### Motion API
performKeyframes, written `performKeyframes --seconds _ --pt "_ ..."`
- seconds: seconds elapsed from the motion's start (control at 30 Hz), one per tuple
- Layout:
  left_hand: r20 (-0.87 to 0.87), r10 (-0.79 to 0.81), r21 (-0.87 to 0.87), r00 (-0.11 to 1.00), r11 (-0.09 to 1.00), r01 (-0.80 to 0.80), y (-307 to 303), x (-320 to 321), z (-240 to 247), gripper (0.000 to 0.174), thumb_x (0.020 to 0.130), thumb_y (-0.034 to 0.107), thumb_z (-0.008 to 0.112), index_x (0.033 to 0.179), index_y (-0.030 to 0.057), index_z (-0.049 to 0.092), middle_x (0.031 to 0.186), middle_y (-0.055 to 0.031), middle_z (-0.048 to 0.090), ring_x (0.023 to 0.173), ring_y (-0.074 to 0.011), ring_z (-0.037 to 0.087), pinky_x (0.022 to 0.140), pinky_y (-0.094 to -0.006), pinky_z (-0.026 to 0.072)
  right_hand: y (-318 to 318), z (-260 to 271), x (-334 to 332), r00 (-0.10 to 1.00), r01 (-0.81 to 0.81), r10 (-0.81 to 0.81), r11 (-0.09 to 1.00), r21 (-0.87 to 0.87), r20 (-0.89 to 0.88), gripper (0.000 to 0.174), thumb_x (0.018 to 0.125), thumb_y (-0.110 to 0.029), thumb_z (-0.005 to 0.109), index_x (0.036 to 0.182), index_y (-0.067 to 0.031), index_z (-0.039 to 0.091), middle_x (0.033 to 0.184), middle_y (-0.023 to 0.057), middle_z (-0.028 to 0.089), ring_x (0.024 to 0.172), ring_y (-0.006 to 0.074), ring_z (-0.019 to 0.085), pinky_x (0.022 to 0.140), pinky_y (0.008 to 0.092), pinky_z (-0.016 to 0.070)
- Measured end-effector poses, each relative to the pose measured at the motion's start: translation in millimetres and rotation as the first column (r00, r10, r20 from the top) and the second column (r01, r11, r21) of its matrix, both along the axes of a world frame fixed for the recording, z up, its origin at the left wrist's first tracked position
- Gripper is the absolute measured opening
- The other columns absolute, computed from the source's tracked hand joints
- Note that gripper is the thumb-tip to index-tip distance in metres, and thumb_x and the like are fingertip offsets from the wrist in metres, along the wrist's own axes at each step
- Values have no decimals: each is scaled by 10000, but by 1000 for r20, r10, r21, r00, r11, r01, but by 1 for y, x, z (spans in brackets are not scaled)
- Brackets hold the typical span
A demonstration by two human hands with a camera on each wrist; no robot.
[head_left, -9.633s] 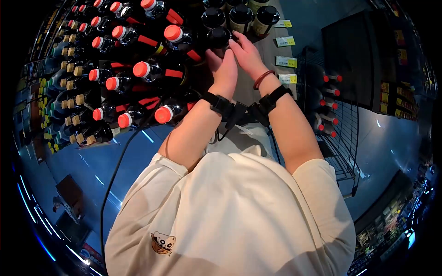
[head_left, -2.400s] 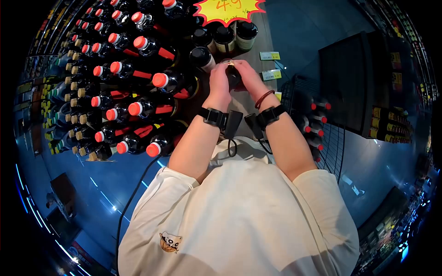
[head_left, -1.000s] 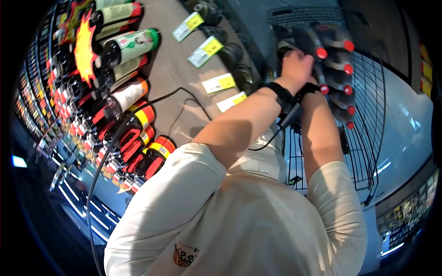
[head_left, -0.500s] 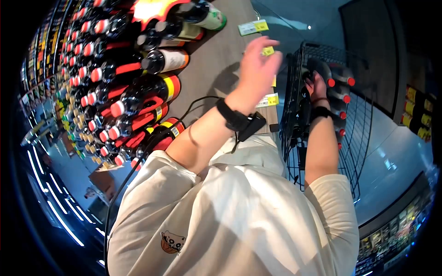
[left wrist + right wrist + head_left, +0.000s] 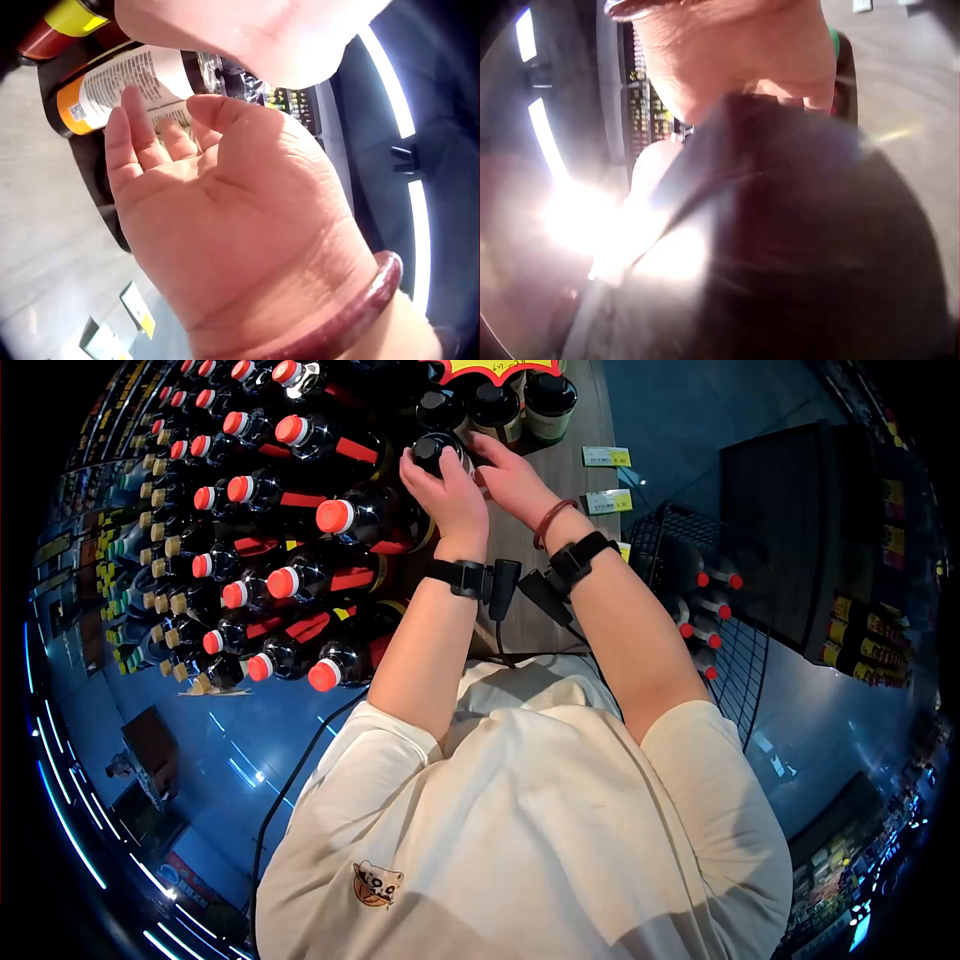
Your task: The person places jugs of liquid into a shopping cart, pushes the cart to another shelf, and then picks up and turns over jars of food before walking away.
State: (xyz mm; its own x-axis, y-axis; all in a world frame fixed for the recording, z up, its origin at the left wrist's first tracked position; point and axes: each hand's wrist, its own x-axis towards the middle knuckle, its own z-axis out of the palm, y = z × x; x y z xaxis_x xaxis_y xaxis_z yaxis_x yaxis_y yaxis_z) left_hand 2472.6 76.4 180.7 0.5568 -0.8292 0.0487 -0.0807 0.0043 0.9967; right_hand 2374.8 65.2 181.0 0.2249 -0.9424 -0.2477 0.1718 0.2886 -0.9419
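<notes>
In the head view my left hand (image 5: 455,505) curls its fingers and thumb about the top of a dark bottle with a black cap (image 5: 436,448). My right hand (image 5: 515,478) is beside it, its fingers reaching toward the bottle. The left wrist view shows the right hand (image 5: 240,202) palm up with loosely bent fingers, overlapping the bottle's white and orange label (image 5: 154,75). Above it, part of the left hand (image 5: 255,30) crosses the bottle's neck end. A dark blurred shape (image 5: 810,225) hides most of the right wrist view, below the right hand (image 5: 742,52).
Several red-capped bottles (image 5: 335,517) crowd the left side. More black-capped bottles (image 5: 495,402) stand behind, under a yellow price sign (image 5: 495,368). Price tags (image 5: 607,501) line the shelf edge. A wire shopping cart (image 5: 735,670) on the right holds several red-capped bottles (image 5: 712,610).
Half a second ago my right hand was in the cart and my left hand above the shelf edge. Both have moved up and left to the black-capped bottle. The view has turned back to the shelf.
</notes>
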Motion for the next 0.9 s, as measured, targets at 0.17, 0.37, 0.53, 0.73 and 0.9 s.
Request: performKeyframes --seconds 0.17,0.37,0.53,0.73,0.9 --pt "-197 -55 105 979 992 77 10 16 36 452 996 311 503 1298 -25 492 1201 -149 596 1100 -217 569 976 -341 438 7 8 -3 995 -95 95 995 31 -7 444 886 -33 522 1325 -82 560 1257 66 613 911 147 669 788 288 526" --pt "-598 -199 297 776 845 446 19 21 -9 513 923 270 601 1329 -19 479 1194 -138 597 1088 -208 578 932 -305 457 36 -15 -10 984 -31 82 952 306 -157 447 1018 -382 457 1387 -134 510 1268 35 591 1042 131 610 818 305 516" --pt "-469 -208 377 858 832 407 46 -2 -1 622 939 230 538 1476 -5 330 1332 -151 529 1192 -229 540 1001 -339 442 68 -30 -17 990 -10 29 990 141 -136 555 976 -445 523 1453 -168 468 1323 139 614 1223 261 575 997 332 442" --pt "-310 -576 531 757 555 640 55 -44 67 737 957 316 544 1544 -5 236 1431 -190 461 1309 -263 478 1056 -350 416 105 16 -64 996 83 -90 970 230 24 641 956 -441 573 1503 -179 366 1247 138 643 1152 243 606 944 337 478" --pt "49 -872 529 487 436 728 65 -117 89 856 869 368 643 1525 -31 263 1418 -328 423 1270 -400 511 1027 -404 447 142 32 -137 946 286 -290 957 50 147 654 972 -351 591 1532 -160 313 1314 139 572 1220 213 557 1014 308 446"
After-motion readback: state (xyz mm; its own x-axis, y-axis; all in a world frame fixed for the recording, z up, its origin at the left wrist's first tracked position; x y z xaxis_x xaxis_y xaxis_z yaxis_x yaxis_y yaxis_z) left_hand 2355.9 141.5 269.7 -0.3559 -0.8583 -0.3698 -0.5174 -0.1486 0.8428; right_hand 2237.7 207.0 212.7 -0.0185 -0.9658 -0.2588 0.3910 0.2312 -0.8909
